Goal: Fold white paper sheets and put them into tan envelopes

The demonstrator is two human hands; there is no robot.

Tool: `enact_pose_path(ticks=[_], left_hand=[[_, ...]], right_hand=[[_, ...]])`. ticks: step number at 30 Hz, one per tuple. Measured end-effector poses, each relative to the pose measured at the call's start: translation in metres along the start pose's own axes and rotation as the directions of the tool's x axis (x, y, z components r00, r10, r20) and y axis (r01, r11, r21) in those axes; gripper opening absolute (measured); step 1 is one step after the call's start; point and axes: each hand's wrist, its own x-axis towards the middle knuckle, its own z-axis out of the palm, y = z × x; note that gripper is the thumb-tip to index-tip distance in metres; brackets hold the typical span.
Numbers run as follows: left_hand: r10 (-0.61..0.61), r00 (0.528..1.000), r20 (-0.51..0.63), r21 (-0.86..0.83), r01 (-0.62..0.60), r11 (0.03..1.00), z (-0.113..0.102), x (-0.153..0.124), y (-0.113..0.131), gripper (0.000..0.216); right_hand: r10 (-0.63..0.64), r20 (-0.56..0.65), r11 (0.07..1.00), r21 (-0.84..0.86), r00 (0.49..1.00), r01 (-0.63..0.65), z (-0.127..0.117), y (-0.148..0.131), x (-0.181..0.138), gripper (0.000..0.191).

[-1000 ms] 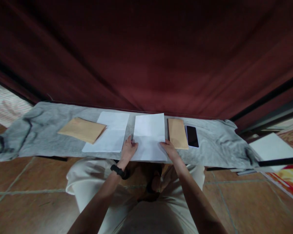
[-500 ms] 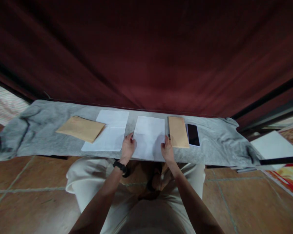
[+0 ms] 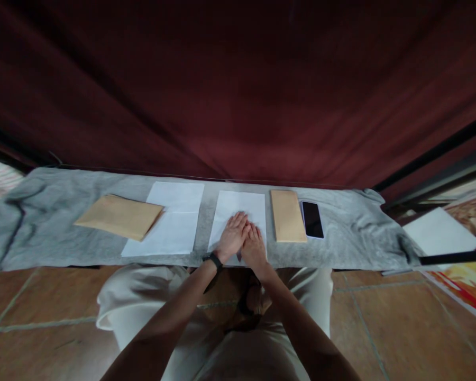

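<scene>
A sheet of white paper (image 3: 241, 201) lies on the grey cloth in front of me. My left hand (image 3: 232, 235) rests flat on its middle, fingers stretched out away from me. Beside it, fingertips touching or slightly overlapping, my right hand (image 3: 254, 248) also lies flat on the sheet. Neither hand grips anything. To the right of the sheet is a brown envelope stack (image 3: 289, 216). On the left lie more white papers (image 3: 176, 222), with larger brown envelopes (image 3: 119, 216) partly covering them.
A dark-screened phone (image 3: 312, 219) lies just right of the narrow envelopes. Grey cloth (image 3: 353, 227) covers the long narrow table, and a dark red curtain (image 3: 238, 106) hangs behind it. A white board (image 3: 438, 230) and a colourful printed sheet (image 3: 462, 288) are at the far right.
Both hands have left the sheet's side edges and come together flat on its middle. The view has shifted slightly; the envelopes and phone appear to stay put.
</scene>
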Motion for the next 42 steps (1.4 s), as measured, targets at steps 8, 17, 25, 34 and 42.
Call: enact_pose_path(ticks=[8,17,25,34,42], left_hand=[[-0.004,1.000,-0.015,0.079,0.006,0.997,0.001,0.038,-0.026,0.058],[-0.254,0.948,-0.190,0.086,0.274,0.958,-0.006,0.019,-0.053,0.060],[-0.361,0.891,-0.274,-0.039,0.364,0.930,-0.018,0.003,-0.051,0.056],[-0.607,0.780,-0.152,-0.335,0.537,0.774,-0.028,0.020,-0.061,0.060],[-0.654,0.707,-0.270,-0.522,0.463,0.716,-0.016,0.012,-0.068,0.054]], right_hand=[[0.047,-0.109,0.998,0.034,0.993,-0.043,0.000,0.014,-0.001,0.054],[0.119,-0.119,0.992,0.061,0.986,-0.113,0.001,0.020,0.019,0.055],[-0.017,-0.036,0.999,0.042,0.999,0.018,0.013,0.021,0.098,0.049],[0.087,-0.053,0.996,0.020,0.995,-0.086,-0.014,0.041,0.085,0.054],[-0.007,-0.024,1.000,-0.016,1.000,0.007,-0.012,0.025,0.019,0.053]])
